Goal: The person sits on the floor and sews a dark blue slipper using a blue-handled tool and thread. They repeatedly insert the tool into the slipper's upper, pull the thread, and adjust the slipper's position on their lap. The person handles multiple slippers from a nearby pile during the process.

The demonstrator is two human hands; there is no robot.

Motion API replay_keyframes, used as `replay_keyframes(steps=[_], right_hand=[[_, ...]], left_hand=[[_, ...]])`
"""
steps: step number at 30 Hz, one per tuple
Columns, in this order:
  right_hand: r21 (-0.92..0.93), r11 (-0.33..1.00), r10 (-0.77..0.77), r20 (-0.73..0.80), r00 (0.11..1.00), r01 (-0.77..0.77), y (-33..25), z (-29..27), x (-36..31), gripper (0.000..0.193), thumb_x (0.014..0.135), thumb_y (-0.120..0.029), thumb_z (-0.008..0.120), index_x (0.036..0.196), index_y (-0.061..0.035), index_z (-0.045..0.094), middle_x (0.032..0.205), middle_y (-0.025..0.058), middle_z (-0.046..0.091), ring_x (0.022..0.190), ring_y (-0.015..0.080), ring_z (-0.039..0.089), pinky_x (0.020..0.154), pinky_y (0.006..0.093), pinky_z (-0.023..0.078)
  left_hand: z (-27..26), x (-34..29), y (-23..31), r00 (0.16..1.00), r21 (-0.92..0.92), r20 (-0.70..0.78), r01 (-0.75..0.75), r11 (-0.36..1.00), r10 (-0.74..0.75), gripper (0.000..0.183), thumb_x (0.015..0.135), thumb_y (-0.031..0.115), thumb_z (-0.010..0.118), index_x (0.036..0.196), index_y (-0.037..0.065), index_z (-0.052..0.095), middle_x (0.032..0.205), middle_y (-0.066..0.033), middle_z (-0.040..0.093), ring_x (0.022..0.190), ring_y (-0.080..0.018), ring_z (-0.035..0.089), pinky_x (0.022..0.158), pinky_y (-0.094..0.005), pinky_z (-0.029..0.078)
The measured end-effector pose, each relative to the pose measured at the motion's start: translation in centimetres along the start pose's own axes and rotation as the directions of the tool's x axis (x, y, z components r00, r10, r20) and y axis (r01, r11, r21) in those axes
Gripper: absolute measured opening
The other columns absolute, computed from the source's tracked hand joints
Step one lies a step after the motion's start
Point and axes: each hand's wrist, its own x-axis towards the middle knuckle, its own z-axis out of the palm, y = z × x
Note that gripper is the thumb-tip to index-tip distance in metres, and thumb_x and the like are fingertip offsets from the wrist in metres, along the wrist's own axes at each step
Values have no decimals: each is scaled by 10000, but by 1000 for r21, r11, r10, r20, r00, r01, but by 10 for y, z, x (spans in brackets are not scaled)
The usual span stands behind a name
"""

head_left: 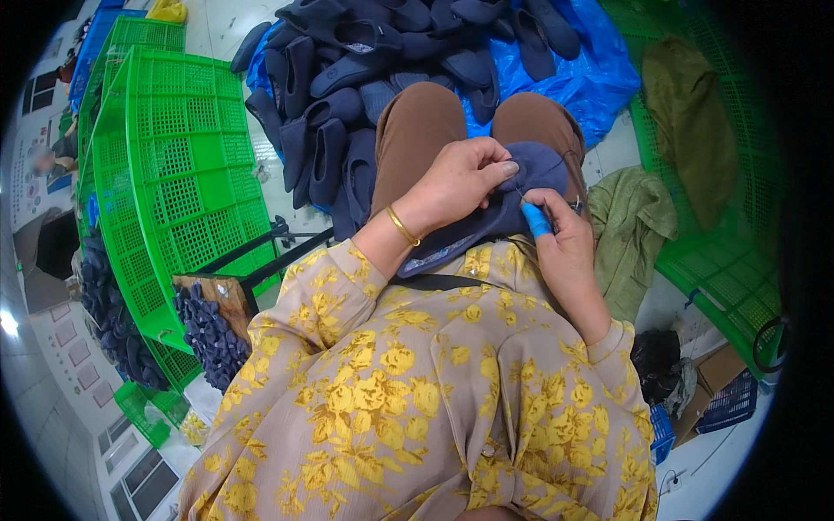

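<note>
A dark navy fabric shoe [540, 167] lies across my lap, its sole side and patterned lining partly in sight. My left hand [459, 181], with a gold bangle at the wrist, has thumb and forefinger pinched at the shoe's edge. Close by on the right, my right hand [566, 247] is closed, its fingertips together and blue tape [536, 220] round one digit. A thin thread-like strand [519, 193] runs between the two hands; whether it is thread or a needle is too small to tell.
Beyond my knees, a heap of navy shoes [352, 65] rests on blue plastic sheeting [599, 74]. Green crates [187, 152] stand at the left, beside a box of small dark pieces [208, 326]. Olive cloth [638, 230] and a cardboard box [719, 369] lie at the right.
</note>
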Motion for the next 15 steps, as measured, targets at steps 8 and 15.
replay_keyframes(steps=[8,15], right_hand=[[-9,1000,5,-2,1000,-5,1,2,1,192,879,6,575,1046,-67,637,900,116,682,768,210,681,709,290,511],[8,1000,-11,-54,998,12,5,8,1,198,877,-2,579,1045,-87,640,870,123,671,727,220,669,673,302,502]], left_hand=[[2,-2,3,1000,32,-10,-11,999,12,173,959,182,624,955,9,630,735,31,564,598,-36,502,542,-195,438],[0,1,2,1000,30,1,3,1000,-3,173,962,172,621,954,-1,631,746,24,582,592,-38,525,548,-196,449]])
